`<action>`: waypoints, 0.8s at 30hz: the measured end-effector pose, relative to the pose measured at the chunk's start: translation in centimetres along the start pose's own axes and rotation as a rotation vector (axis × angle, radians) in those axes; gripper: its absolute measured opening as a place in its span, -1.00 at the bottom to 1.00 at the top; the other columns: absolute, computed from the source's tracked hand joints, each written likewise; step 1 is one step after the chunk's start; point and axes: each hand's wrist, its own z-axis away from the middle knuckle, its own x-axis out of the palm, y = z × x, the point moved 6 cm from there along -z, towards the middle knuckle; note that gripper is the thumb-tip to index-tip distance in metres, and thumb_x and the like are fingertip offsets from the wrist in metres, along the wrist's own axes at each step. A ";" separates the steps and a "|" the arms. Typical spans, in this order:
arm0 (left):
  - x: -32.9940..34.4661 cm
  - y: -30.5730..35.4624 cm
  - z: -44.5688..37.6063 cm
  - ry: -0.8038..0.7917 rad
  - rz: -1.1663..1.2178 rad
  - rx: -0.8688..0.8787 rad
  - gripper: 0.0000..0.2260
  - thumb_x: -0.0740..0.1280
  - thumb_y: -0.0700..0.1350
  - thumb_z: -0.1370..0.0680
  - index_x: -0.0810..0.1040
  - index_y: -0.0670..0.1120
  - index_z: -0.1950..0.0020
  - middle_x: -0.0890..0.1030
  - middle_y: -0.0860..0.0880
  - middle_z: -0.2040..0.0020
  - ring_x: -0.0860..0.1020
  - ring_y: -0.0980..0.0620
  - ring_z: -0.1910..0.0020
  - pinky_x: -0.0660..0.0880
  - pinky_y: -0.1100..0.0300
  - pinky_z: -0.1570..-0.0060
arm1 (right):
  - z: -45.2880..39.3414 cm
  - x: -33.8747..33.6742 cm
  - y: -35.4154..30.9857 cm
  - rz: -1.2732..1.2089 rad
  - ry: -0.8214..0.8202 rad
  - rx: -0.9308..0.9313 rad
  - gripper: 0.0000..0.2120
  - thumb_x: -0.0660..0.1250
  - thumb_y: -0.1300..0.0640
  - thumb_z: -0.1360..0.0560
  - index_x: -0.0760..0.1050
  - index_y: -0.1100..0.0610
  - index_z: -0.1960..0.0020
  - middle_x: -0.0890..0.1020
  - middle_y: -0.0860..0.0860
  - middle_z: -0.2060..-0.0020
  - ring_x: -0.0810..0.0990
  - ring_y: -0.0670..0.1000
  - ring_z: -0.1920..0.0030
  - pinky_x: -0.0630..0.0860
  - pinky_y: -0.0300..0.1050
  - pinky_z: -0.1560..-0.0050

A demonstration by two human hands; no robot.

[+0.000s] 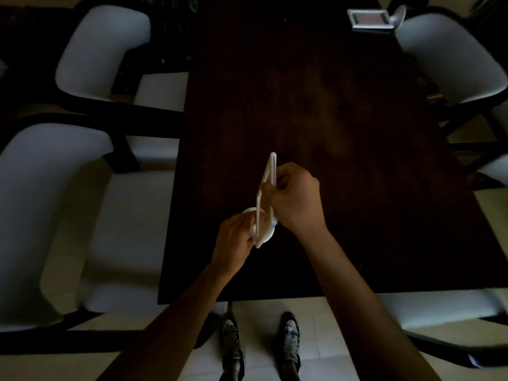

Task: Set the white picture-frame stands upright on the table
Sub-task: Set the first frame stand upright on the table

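Observation:
A white picture-frame stand (266, 185) is held edge-on above the near part of the dark wooden table (343, 111). Its thin rectangular frame runs from near my left hand up and away, and a round white base (268, 235) shows at its lower end. My right hand (295, 198) grips the frame's upper part with fingers curled around the thin bars. At the lower end, my left hand (235, 243) holds the round base from the left. A second white frame stand (371, 19) stands upright at the table's far right corner.
Two white padded chairs (55, 204) with dark frames line the table's left side, and others (450, 53) line the right. My shoes (287, 342) stand on the pale tiled floor below the table's near edge. The room is dim.

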 end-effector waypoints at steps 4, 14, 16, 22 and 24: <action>1.1 0.9 -0.2 0.024 0.009 0.002 -0.76 0.43 -0.22 -0.42 0.55 -0.21 -0.06 0.68 -0.12 0.05 0.63 -0.02 0.00 0.58 0.15 -0.03 | 0.0 -0.8 1.2 -0.041 -0.005 -0.007 -0.88 0.37 0.22 -0.41 0.51 0.14 0.06 0.56 -0.11 0.33 0.59 -0.14 0.34 0.54 -0.30 0.36; 2.2 0.2 -0.5 0.008 0.061 -0.155 -0.76 0.40 -0.35 -0.37 0.55 -0.26 -0.03 0.64 -0.25 0.06 0.59 -0.24 0.05 0.56 -0.12 0.05 | 0.4 -0.1 4.4 -0.340 0.053 0.003 -0.76 0.21 0.05 -0.56 0.55 0.18 0.13 0.61 0.00 0.38 0.58 -0.13 0.40 0.51 -0.24 0.39; 2.3 0.1 -0.2 0.022 0.079 -0.146 -0.71 0.44 -0.30 -0.39 0.52 -0.22 -0.09 0.62 -0.25 0.00 0.59 -0.24 -0.01 0.57 -0.12 0.01 | 0.4 0.3 6.9 -0.205 0.138 -0.018 -0.80 0.17 0.18 -0.57 0.56 0.21 0.05 0.66 0.10 0.23 0.63 0.00 0.23 0.57 -0.05 0.21; 2.3 0.6 0.2 0.047 0.063 -0.103 -0.46 0.53 -0.24 -0.33 0.37 -0.07 -0.22 0.61 -0.23 -0.09 0.58 -0.17 -0.11 0.54 -0.10 -0.12 | 1.8 8.1 14.2 0.246 -0.307 -0.143 -0.66 0.17 0.16 -0.57 0.34 0.11 -0.35 0.45 0.06 -0.35 0.34 0.04 -0.40 0.29 0.05 -0.42; 2.3 1.0 0.2 0.082 0.038 -0.078 -0.42 0.56 -0.28 -0.28 0.38 -0.08 -0.19 0.63 -0.20 -0.05 0.60 -0.14 -0.07 0.54 -0.05 -0.09 | 1.9 8.6 15.5 0.301 -0.309 -0.174 -0.60 0.16 0.17 -0.57 0.27 0.10 -0.41 0.37 0.04 -0.42 0.20 0.06 -0.48 0.09 0.11 -0.51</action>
